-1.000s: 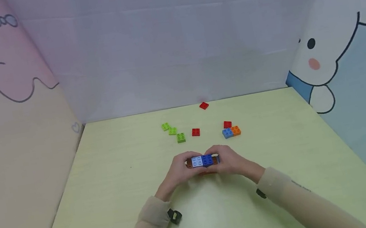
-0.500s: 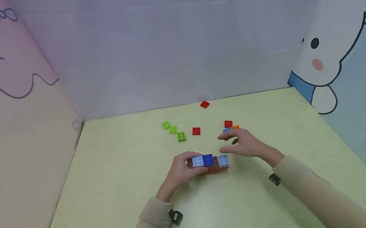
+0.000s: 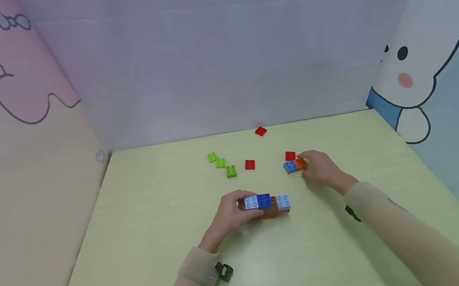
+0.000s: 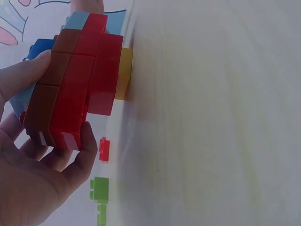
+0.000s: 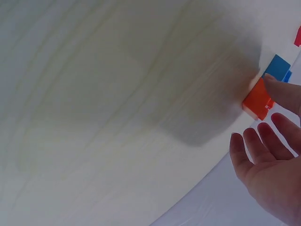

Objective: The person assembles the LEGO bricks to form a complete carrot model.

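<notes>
My left hand grips the left end of a built block of toy bricks in the head view. White, dark blue and pale blue bricks top its brown row. From the left wrist view, brown and red bricks show between thumb and fingers, with a yellow brick at the lower side. My right hand is at the orange brick, thumb at the near side and a finger at the far side. A blue brick sits against the orange one's left.
Behind the pair lies a red brick. Another red brick is left of it, and a third red piece is near the table's back edge. Several lime green bricks line up diagonally at the back left. Printed walls enclose the table.
My right hand has let go of the built block's right end and moved right and away to the orange brick. My left hand keeps its hold on the block.
</notes>
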The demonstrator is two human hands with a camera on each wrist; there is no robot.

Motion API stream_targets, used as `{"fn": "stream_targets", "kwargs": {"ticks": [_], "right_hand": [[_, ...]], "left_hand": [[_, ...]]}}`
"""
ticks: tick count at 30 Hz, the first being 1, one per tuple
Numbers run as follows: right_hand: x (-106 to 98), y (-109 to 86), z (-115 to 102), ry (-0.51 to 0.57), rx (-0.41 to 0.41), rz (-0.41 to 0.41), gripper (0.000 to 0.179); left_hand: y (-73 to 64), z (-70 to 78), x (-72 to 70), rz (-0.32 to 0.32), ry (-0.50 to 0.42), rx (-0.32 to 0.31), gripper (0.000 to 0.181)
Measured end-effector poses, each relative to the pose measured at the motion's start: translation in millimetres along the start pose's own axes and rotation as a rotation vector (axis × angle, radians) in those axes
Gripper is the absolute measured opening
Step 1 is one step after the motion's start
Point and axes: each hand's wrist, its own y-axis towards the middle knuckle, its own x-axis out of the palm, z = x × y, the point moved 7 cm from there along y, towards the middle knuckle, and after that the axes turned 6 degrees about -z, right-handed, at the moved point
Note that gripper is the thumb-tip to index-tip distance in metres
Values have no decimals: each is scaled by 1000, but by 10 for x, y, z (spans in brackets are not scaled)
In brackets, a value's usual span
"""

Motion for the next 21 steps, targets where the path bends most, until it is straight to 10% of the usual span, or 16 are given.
{"fn": "stream_targets", "kwargs": {"ticks": [21], "right_hand": [[93,55,131,-2,10,15,45]], "left_hand": [[-1,26,-3,2,8,-13,37]]}}
